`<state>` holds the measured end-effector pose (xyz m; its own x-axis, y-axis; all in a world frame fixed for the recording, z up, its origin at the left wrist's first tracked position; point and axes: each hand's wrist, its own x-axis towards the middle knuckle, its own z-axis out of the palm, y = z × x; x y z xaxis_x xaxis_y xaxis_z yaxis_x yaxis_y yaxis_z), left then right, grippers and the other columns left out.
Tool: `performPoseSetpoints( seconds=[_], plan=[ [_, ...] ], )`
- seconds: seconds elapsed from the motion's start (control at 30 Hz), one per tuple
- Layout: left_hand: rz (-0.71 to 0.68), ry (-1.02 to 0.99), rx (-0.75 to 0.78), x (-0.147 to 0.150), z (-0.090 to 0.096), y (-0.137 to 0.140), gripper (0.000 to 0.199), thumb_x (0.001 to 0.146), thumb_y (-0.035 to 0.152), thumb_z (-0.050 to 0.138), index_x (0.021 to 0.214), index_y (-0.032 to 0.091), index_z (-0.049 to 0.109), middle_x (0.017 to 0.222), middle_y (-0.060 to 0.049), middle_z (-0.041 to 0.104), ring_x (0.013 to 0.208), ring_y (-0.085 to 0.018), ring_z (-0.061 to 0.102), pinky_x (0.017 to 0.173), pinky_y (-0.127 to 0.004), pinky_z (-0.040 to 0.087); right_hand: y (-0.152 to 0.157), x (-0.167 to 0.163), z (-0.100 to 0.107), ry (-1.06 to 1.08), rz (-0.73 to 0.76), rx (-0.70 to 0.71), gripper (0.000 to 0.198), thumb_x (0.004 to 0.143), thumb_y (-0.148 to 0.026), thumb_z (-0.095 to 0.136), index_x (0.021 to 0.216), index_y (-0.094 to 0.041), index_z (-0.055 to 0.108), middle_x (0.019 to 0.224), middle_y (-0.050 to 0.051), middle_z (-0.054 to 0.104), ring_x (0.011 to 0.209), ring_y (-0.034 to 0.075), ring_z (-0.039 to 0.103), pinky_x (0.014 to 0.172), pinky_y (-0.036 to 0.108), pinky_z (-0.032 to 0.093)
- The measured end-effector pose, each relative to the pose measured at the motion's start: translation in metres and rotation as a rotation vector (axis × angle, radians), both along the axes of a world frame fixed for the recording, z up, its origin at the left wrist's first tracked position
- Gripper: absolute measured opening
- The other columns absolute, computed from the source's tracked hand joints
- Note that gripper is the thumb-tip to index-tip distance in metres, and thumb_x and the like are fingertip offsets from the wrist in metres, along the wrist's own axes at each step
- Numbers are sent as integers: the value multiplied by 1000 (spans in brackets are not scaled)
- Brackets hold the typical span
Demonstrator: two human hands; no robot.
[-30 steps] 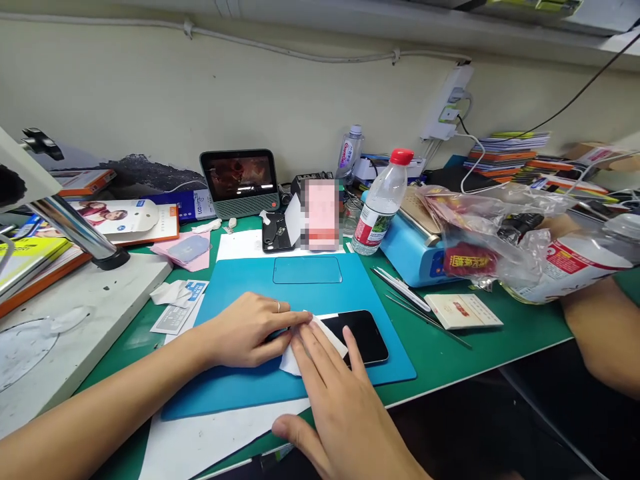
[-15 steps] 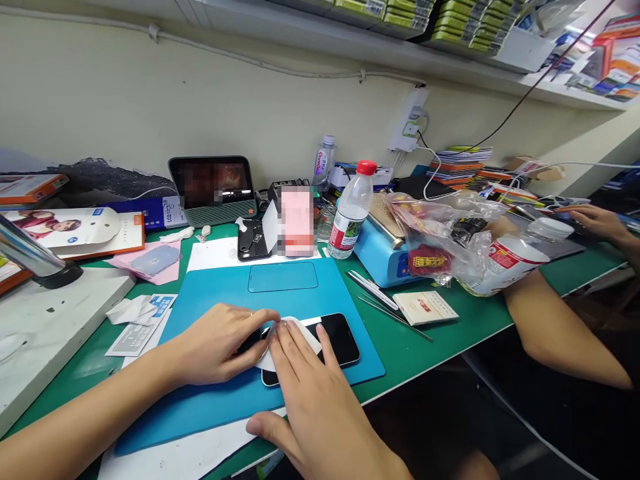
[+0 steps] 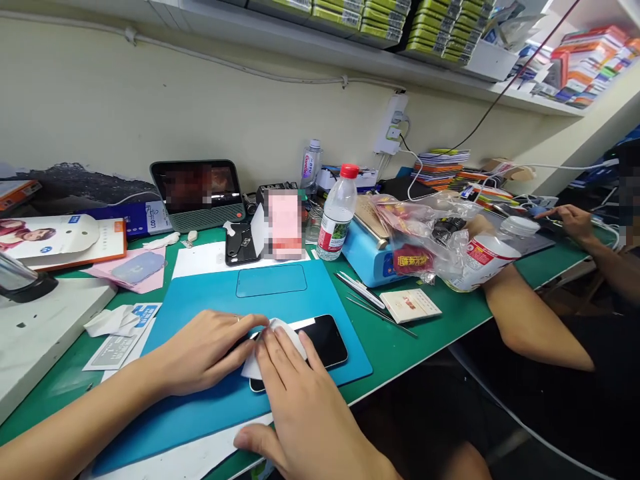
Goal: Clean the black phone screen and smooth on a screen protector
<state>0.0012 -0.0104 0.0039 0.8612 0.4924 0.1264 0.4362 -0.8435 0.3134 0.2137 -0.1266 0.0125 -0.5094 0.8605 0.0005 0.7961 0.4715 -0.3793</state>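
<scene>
The right hand [image 3: 310, 407] lies flat, its fingers extended side by side and pressing a white wipe [image 3: 253, 367] down, clamped on nothing, thumb spread to the left. The left hand [image 3: 207, 350] rests at the phone's left end, index fingertip by the wipe's far edge; whether it grips the phone I cannot tell. The phone [image 3: 330, 340] lies under the wipe, its black right part uncovered, on the near half of a blue mat [image 3: 200, 293]. Farther back on the mat is a thin outlined sheet [image 3: 271, 281]; right of the mat lie tweezers [image 3: 383, 315] and a pale box [image 3: 411, 305].
</scene>
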Motion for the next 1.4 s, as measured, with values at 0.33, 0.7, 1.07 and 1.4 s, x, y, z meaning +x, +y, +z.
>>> performPoseSetpoints(
  seconds=[0.33,0.7,1.07,1.4],
  plan=[
    [-15,31,-5,0,1,1,35,111,36,26,127,21,53,109,-7,76,92,-24,75,74,-33,48,6,-4,3,15,23,-12,76,105,-59,40,162,-9,32,170,13,24,160,26,18,131,49,10],
    [-34,11,-39,-1,1,2,78,91,83,47,140,22,53,107,-6,74,89,-27,74,72,-34,43,2,70,7,-182,-129,96,71,106,-58,39,163,-17,30,168,10,31,157,28,27,126,61,27],
    [-15,16,-65,-1,-1,3,89,84,91,46,139,21,56,105,-6,74,89,-28,74,72,-34,42,-30,65,-7,-218,-62,349,83,100,-64,49,156,-4,42,163,17,37,151,33,40,122,48,39],
    [-27,-61,-84,-3,-7,7,102,71,103,40,121,19,67,87,-7,75,74,-26,72,63,-31,40,-9,-14,-25,34,44,308,99,93,-76,50,153,2,45,161,24,40,152,33,36,125,42,32]
  ],
)
